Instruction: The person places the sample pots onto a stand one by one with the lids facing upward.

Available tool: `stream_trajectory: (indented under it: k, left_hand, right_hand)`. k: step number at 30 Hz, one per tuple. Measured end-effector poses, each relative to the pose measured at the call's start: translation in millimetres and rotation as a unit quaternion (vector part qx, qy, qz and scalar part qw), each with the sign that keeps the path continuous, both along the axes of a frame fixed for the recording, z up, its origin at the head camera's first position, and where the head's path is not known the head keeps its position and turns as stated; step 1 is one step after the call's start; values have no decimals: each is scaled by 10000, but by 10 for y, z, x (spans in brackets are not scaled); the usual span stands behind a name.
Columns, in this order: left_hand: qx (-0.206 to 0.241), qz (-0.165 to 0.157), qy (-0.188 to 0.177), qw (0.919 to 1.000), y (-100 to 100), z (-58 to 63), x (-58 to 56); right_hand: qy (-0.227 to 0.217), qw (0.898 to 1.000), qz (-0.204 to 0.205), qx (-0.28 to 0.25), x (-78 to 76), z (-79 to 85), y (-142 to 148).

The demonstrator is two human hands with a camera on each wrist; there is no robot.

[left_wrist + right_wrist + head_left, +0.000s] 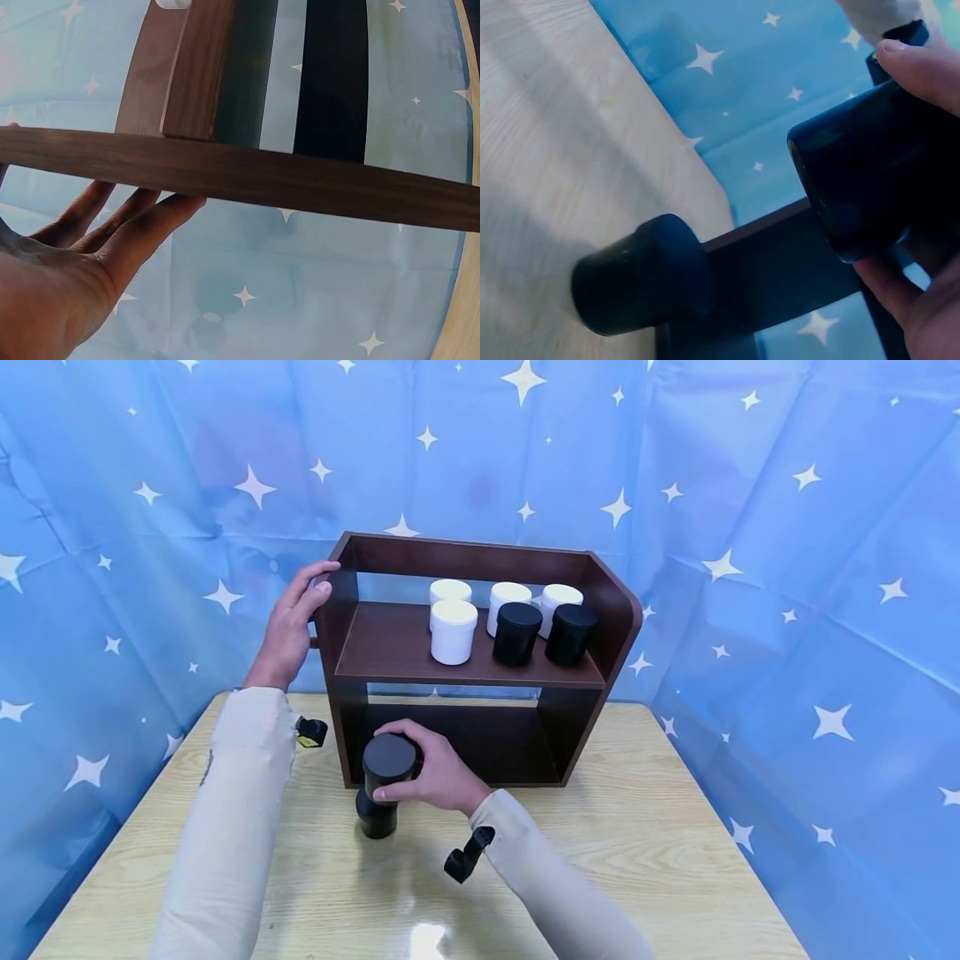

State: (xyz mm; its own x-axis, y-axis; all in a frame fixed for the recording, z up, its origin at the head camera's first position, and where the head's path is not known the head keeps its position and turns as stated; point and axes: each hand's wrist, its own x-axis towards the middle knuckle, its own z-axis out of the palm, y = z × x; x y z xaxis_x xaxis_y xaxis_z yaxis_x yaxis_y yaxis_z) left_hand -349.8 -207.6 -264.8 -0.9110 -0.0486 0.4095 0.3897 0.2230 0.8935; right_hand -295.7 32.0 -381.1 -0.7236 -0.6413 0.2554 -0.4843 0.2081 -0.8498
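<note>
My right hand (432, 768) grips a black lidded jar (390, 756) in front of the dark brown two-tier shelf (468, 672), with fingers and thumb round its sides. A second black jar (377, 817) stands on the table below it; in the right wrist view a gap separates this standing jar (641, 274) from the held jar (862, 172). At the shelf's left side panel (247, 176), my left hand (288, 625) holds on near the upper corner. In the left wrist view several fingers (146, 232) touch the panel's outer face, and a fingertip shows past its edge.
On the upper tier, white jars (453, 633) and black jars (517, 633) stand towards the middle and right. The lower tier (480, 743) is partly hidden by my right hand. A pale wooden table (622, 843) carries the shelf, with a blue star-patterned curtain (765, 510) around it.
</note>
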Motion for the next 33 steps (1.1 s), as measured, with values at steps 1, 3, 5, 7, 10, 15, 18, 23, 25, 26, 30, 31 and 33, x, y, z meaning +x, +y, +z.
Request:
stream_trajectory:
  k: [1, 3, 5, 7, 10, 15, 18, 23, 25, 26, 30, 31, 33]
  left_hand:
    - [5, 2, 10, 10000, -1, -5, -14]
    - [4, -9, 18, 10000, -3, -11, -33]
    - [-1, -19, 37, 10000, -4, -13, -37]
    - [-11, -26, 45, 10000, -6, -11, -36]
    - [-2, -23, 32, 10000, -19, -10, -24]
    - [15, -39, -14, 10000, -34, -8, -8]
    - [19, -45, -13, 10000, -30, -6, -12]
    - [39, -29, -33, 10000, -19, -7, -11]
    - [52, -33, -26, 10000, -17, -11, -15]
    - [55, -38, -17, 10000, -17, -12, -20]
    - [77, -62, 17, 9999, -26, -15, -33]
    - [81, -67, 22, 9999, -27, -16, -36]
    - [85, -77, 30, 9999, -27, -16, -43]
  right_hand:
    - [-1, 10000, -28, 15, -7, 24, 6]
    - [65, 9999, -115, 62, -20, 65, 14]
    - [127, 9997, -193, 128, -36, 102, 16]
    - [191, 9993, -261, 210, -48, 151, 18]
    - [208, 9992, -276, 223, -75, 223, 19]
    - [202, 9994, -268, 51, -116, 310, 17]
    - [131, 9996, -218, -110, -142, 341, 13]
    - [43, 9997, -43, -241, -187, 406, 3]
    - [69, 9996, -16, -271, -206, 452, -2]
    - [100, 9995, -21, -284, -215, 481, -5]
    - [208, 9991, -86, -363, -254, 614, -16]
    - [241, 9989, -123, -374, -263, 649, -18]
    - [274, 9985, -193, -434, -286, 713, -18]
